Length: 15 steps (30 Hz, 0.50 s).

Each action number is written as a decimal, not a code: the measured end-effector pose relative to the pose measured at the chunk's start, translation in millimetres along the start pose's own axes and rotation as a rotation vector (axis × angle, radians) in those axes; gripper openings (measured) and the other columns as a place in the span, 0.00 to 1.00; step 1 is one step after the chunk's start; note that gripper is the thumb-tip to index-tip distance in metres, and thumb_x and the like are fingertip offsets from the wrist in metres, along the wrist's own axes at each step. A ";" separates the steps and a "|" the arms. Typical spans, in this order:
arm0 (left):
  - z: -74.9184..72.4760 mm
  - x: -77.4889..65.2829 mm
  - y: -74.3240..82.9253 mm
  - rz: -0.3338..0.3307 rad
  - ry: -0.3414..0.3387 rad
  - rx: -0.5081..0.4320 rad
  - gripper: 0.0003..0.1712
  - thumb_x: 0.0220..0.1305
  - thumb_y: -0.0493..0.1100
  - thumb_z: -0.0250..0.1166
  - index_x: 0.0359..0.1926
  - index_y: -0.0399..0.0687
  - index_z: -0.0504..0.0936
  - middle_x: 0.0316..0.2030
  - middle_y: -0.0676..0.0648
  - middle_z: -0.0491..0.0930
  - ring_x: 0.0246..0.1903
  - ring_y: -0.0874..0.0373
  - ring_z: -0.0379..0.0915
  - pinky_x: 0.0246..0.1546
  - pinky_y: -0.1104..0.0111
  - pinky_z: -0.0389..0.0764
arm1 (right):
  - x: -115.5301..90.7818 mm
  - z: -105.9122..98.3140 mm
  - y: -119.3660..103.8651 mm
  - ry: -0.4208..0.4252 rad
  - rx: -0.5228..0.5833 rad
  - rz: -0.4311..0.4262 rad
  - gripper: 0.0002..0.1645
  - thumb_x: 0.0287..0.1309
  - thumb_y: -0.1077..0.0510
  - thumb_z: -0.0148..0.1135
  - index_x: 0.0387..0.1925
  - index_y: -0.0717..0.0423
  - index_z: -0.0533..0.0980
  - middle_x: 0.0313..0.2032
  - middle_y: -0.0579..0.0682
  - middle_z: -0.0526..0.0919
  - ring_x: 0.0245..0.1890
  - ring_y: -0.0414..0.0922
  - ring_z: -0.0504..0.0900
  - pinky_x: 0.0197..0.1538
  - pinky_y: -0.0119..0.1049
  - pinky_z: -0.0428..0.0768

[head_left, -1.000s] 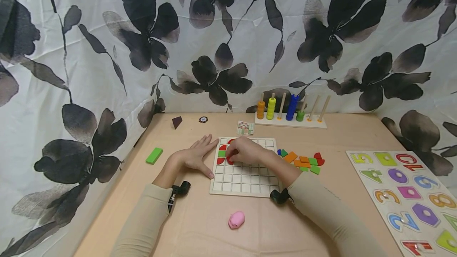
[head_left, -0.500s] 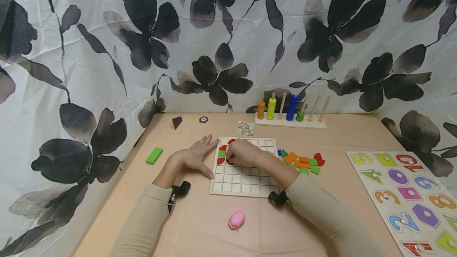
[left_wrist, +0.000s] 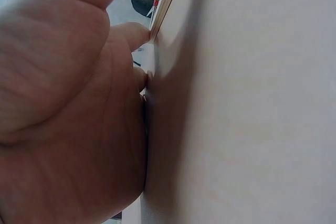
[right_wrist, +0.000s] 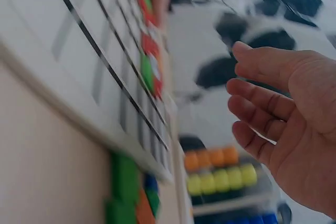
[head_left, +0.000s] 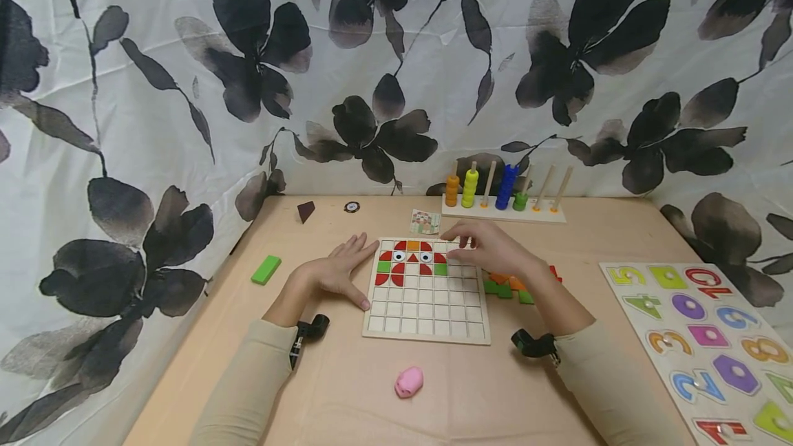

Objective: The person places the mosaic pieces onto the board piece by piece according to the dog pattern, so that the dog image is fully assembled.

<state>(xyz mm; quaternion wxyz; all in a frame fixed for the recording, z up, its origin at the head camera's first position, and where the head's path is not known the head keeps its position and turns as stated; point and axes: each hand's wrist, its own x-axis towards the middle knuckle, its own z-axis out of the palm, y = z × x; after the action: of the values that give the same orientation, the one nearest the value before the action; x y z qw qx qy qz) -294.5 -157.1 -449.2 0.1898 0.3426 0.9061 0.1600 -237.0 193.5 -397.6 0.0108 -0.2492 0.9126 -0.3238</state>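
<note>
My left hand (head_left: 334, 272) rests on the table with fingers spread, its fingertips and thumb right at the left edge of a white grid board (head_left: 427, 325). In the left wrist view the palm (left_wrist: 63, 93) stands close over the tabletop. The board's upper rows carry red rounded tiles (head_left: 380, 279), green square tiles (head_left: 440, 270), an orange tile (head_left: 413, 246) and two eye tiles (head_left: 426, 257). My right hand (head_left: 495, 248) hovers over the board's upper right corner. In the right wrist view its fingers (right_wrist: 254, 98) are loosely bent with nothing between them.
Loose green, orange and red tiles (head_left: 504, 290) lie right of the board, partly behind my right forearm. A small picture card (head_left: 425, 221) and a peg stand with coloured beads (head_left: 504, 188) are behind. A pink object (head_left: 409, 382) sits in front; a number puzzle (head_left: 675, 363) lies right.
My right hand has left the red tiles on the board's left side and moved right, uncovering the eye tiles and the tiles around them. My left hand has stayed put.
</note>
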 end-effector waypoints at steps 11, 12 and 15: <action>-1.2 -0.4 1.9 -0.012 -0.004 -0.002 0.78 0.30 0.76 0.73 0.77 0.57 0.40 0.75 0.42 0.28 0.74 0.45 0.20 0.70 0.47 0.34 | -40.4 -45.8 63.8 -0.105 0.057 0.246 0.16 0.55 0.57 0.68 0.48 0.49 0.82 0.43 0.49 0.82 0.41 0.49 0.76 0.39 0.40 0.79; -1.1 -0.4 2.1 -0.013 -0.005 -0.001 0.78 0.30 0.76 0.73 0.77 0.57 0.40 0.75 0.42 0.28 0.74 0.46 0.20 0.70 0.47 0.34 | -42.9 -47.7 69.9 -0.123 0.069 0.251 0.16 0.55 0.58 0.69 0.47 0.50 0.82 0.42 0.50 0.83 0.40 0.49 0.76 0.38 0.40 0.80; -0.6 0.1 1.8 -0.014 -0.003 0.001 0.78 0.30 0.76 0.73 0.77 0.57 0.40 0.75 0.41 0.28 0.74 0.44 0.21 0.70 0.45 0.34 | -48.7 -52.2 85.3 -0.194 0.095 0.245 0.15 0.51 0.60 0.71 0.44 0.52 0.83 0.40 0.50 0.84 0.37 0.49 0.77 0.38 0.40 0.80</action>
<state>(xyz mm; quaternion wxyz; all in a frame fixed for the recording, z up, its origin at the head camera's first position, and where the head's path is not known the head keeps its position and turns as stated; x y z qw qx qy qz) -293.9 -155.8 -448.0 0.1921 0.3366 0.9083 0.1577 -242.1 303.4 -414.1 0.1500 -0.1655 0.9144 -0.3375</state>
